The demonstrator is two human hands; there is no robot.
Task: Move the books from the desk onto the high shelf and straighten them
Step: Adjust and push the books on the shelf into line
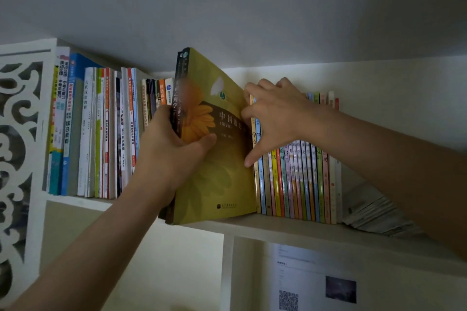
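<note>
You're mid-insertion: the yellow-green book plus a couple of darker books against its spine side are partway into the gap on the high shelf, still sticking out past the front edge and leaning. Your left hand grips that bundle at the spine, fingers wrapped round the far side, thumb pressed flat on the yellow cover; the forearm comes up from low left. Your right hand is just right of the yellow book, spread, fingers hooked over the tops of the thin colourful books, thumb pointing down along their spines. It looks like it's holding that row back to keep the gap open; it's bracing, not clamped on any one book. The taller row of books is behind your left hand, already upright. Beyond your right hand, a slumped paper stack lies at the row's end. Next move, I'd say: push the bundle straight back until the spines line up with the neighbours, then tip it upright. Keep the right hand bracing or the thin row will likely slump into the gap. Desk isn't in view, so can't tell how many books are left.
</note>
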